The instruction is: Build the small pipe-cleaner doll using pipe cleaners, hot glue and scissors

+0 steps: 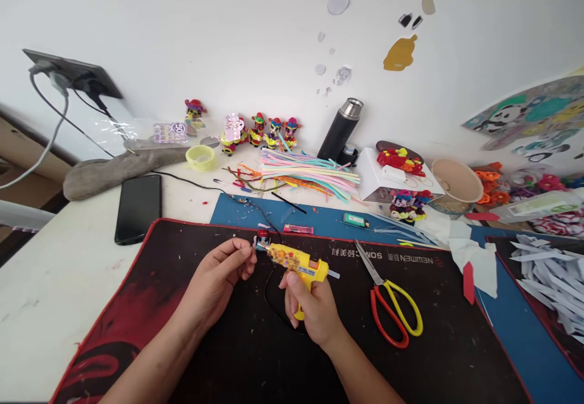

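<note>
My right hand point(312, 303) is wrapped round the handle of a yellow glue gun point(292, 259), whose nozzle points left. A clear glue stick sticks out of the gun's back end. At the nozzle tip is a small doll-like figure point(262, 240) with a red top and a blue and black body. My left hand point(228, 264) is pinched just left of the nozzle, beside the figure; what lies between its fingertips is too small to make out. Both hands are above the black mat point(219, 361).
Scissors point(387, 300) with red and yellow handles lie right of my right hand. Behind are pastel pipe cleaners point(310, 173), a black flask point(341, 130) and several finished figures point(274, 133). A phone point(138, 209) lies at left, paper strips point(552, 282) at right.
</note>
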Motion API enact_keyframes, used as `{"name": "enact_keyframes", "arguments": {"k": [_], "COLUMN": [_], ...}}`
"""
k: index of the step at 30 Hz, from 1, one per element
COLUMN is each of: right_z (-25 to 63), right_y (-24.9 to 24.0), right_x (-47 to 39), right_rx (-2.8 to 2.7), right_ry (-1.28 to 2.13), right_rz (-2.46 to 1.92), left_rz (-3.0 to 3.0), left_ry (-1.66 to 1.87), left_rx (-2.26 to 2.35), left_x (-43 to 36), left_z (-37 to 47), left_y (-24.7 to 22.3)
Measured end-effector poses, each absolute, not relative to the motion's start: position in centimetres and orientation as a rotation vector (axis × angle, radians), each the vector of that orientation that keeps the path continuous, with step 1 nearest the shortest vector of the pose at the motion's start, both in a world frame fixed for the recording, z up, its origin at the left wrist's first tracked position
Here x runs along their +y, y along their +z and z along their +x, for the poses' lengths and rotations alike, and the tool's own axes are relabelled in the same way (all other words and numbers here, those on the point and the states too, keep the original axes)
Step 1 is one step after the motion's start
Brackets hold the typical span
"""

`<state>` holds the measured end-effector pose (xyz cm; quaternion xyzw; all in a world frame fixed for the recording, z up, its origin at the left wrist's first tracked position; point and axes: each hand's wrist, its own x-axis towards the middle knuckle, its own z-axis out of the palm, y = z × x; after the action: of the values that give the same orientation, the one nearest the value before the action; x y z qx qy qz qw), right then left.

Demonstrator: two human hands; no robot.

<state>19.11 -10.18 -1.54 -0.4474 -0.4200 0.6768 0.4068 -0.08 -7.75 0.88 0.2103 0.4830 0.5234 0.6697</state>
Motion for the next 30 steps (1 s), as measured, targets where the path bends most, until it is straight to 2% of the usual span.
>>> {"name": "enact_keyframes", "arguments": {"k": [30], "right_z": [19.26], "right_y": [-1.63], "right_x": [-10.68], "right_rx": [-1.106], "right_ry": [1.721], "right_rz": [-1.256], "left_rz": [0.588], "left_ry": [1.147], "left_rx": [1.121], "left_x": [-8.00], "left_z": [0.17], "left_y": [0.45]}}
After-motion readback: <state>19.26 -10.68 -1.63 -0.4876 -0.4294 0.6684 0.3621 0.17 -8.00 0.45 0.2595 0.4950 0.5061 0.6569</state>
